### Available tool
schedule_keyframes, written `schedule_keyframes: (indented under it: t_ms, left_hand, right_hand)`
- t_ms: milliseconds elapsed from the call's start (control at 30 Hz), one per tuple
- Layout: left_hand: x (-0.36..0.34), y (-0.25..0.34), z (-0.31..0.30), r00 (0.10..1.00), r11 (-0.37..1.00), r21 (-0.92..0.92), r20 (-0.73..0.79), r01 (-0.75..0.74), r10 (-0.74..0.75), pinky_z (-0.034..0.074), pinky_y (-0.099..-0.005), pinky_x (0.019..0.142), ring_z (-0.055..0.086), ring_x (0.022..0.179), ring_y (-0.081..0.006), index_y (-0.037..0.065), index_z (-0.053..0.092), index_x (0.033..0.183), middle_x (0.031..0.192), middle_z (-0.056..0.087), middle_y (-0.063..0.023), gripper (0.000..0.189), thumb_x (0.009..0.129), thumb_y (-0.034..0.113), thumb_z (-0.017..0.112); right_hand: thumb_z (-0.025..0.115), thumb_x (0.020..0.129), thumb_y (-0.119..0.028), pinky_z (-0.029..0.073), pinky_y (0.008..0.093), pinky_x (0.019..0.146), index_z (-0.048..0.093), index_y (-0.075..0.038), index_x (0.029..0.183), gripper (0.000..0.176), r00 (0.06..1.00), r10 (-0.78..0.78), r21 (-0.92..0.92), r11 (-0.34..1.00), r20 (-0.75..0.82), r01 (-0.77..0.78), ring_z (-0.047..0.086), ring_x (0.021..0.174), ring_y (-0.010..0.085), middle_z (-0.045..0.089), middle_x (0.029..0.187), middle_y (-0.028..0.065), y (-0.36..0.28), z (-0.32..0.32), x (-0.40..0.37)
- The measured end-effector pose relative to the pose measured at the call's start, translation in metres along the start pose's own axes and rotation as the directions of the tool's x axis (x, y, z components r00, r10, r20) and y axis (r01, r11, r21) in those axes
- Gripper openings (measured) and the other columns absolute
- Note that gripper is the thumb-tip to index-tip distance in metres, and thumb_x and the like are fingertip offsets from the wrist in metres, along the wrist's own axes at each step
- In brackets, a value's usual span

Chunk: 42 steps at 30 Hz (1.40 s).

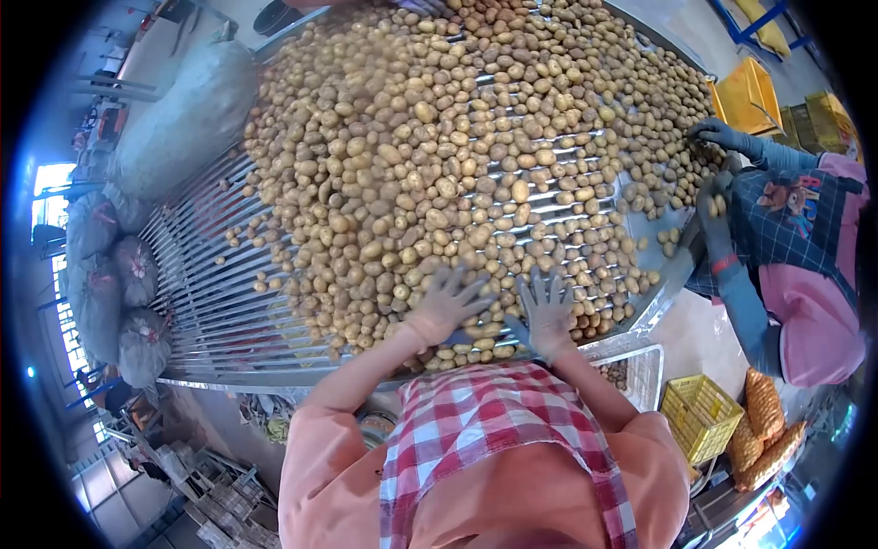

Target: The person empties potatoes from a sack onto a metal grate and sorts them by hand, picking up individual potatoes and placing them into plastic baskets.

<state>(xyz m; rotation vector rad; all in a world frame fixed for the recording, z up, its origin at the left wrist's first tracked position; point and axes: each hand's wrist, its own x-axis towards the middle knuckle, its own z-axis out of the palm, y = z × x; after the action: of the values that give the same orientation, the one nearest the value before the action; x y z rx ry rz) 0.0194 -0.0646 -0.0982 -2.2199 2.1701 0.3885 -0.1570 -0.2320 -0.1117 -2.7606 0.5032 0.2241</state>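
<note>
Potatoes (366,174) cover much of a slatted metal table (219,302). Both of my hands wear pale gloves and lie at the near edge of the heap. My left hand (448,305) has its fingers spread over the potatoes, palm down. To its right, my right hand (548,311) is also spread flat, its fingers pointing away from me. Several potatoes lie between and under the hands. Neither hand is closed around a potato.
At the right a co-worker in dark gloves (722,135) reaches to the table's edge. A white crate (647,371), a yellow crate (700,416) and orange net sacks (764,403) stand at the near right. Filled sacks (137,270) are at the left.
</note>
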Motion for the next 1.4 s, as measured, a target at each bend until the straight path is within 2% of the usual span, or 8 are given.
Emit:
schedule_keyframes:
  t_ms: [300, 500, 567, 667, 800, 900, 1267, 1400]
  left_hand:
    - [0.151, 0.044, 0.022, 0.984, 0.955, -0.285, -0.178, -0.08, 0.029, 0.02, -0.054, 0.113, 0.027, 0.141, -0.029, 0.017, 0.045, 0.139, 0.149, 0.035, -0.0113, 0.056, 0.084, 0.019, 0.055]
    - [0.109, 0.017, -0.029, 0.897, 0.856, -0.514, -0.399, -0.048, -0.189, 0.04, -0.0468, 0.1, 0.044, 0.129, -0.033, 0.007, 0.049, 0.131, 0.142, 0.042, -0.0164, 0.051, 0.081, 0.008, 0.055]
    - [0.073, -0.011, -0.052, 0.824, 0.9, -0.413, -0.457, 0.137, -0.335, 0.044, -0.0466, 0.091, 0.051, 0.114, -0.0375, 0.006, 0.057, 0.107, 0.122, 0.053, -0.0186, 0.03, 0.079, 0.018, 0.059]
    - [0.028, -0.031, -0.069, 0.682, 0.702, -0.247, -0.173, 0.668, -0.711, 0.045, -0.043, 0.079, 0.055, 0.099, -0.0325, 0.004, 0.057, 0.102, 0.103, 0.056, -0.0141, 0.025, 0.078, 0.01, 0.054]
    - [0.013, -0.044, -0.014, 0.699, 0.741, -0.066, -0.287, 0.668, -0.656, 0.045, -0.0404, 0.086, 0.052, 0.111, -0.0322, 0.004, 0.056, 0.117, 0.121, 0.055, -0.0153, 0.039, 0.079, 0.011, 0.055]
    - [0.019, -0.041, -0.017, 0.703, 0.733, -0.09, -0.225, 0.674, -0.674, 0.046, -0.0403, 0.085, 0.053, 0.109, -0.0328, 0.006, 0.057, 0.117, 0.12, 0.055, -0.0163, 0.039, 0.079, 0.013, 0.057]
    - [-0.008, -0.005, -0.027, 0.745, 0.716, -0.602, -0.283, 0.353, -0.605, 0.049, -0.0435, 0.083, 0.059, 0.098, -0.0351, 0.008, 0.06, 0.114, 0.109, 0.059, -0.016, 0.036, 0.077, 0.006, 0.061]
    - [-0.016, 0.022, -0.067, 0.618, 0.457, -0.859, -0.233, 0.231, -0.751, 0.044, -0.044, 0.093, 0.054, 0.11, -0.038, 0.008, 0.054, 0.126, 0.122, 0.057, -0.0179, 0.046, 0.081, 0.01, 0.06]
  right_hand:
    - [0.066, 0.067, -0.06, 0.013, 0.0675, 0.107, 0.031, -0.007, 0.145, 0.101, 0.973, 0.228, -0.158, 0.962, 0.024, -0.221, 0.016, 0.141, 0.0418, 0.025, 0.152, 0.0175, 0.095, -0.006, 0.05]
    - [0.066, 0.077, -0.047, 0.036, 0.0531, 0.104, 0.044, -0.006, 0.138, 0.077, 0.935, 0.332, -0.089, 0.935, -0.128, -0.344, 0.035, 0.136, 0.0354, 0.037, 0.146, 0.0202, 0.119, -0.078, 0.127]
    - [0.064, 0.079, -0.033, 0.043, 0.0427, 0.097, 0.056, 0.0, 0.121, 0.053, 0.744, 0.54, -0.079, 0.826, 0.393, -0.558, 0.051, 0.12, 0.0359, 0.053, 0.129, 0.0222, 0.084, -0.132, 0.154]
    - [0.06, 0.082, -0.017, 0.047, 0.0409, 0.091, 0.06, -0.002, 0.114, 0.036, 0.992, 0.105, 0.149, 0.984, -0.065, -0.094, 0.058, 0.108, 0.0327, 0.062, 0.114, 0.0178, 0.024, -0.118, 0.16]
    - [0.061, 0.082, -0.017, 0.046, 0.0413, 0.092, 0.053, -0.005, 0.122, 0.043, 0.953, -0.298, 0.225, 0.933, 0.049, 0.28, 0.056, 0.107, 0.0345, 0.057, 0.116, 0.0173, -0.054, -0.041, 0.185]
    - [0.06, 0.082, -0.016, 0.047, 0.0425, 0.09, 0.052, -0.005, 0.121, 0.041, 0.951, -0.142, 0.28, 0.935, -0.274, 0.22, 0.053, 0.112, 0.0331, 0.055, 0.118, 0.0168, -0.077, -0.001, 0.176]
    - [0.059, 0.083, -0.008, 0.048, 0.0421, 0.084, 0.058, -0.007, 0.112, 0.029, 0.964, -0.194, 0.071, 0.975, -0.182, 0.209, 0.056, 0.098, 0.0348, 0.058, 0.109, 0.0112, 0.01, -0.013, 0.123]
    - [0.056, 0.087, -0.005, 0.05, 0.0362, 0.081, 0.058, -0.005, 0.113, 0.026, 0.938, -0.036, 0.412, 0.892, -0.343, 0.185, 0.06, 0.089, 0.0295, 0.062, 0.099, 0.0114, -0.011, -0.019, 0.113]
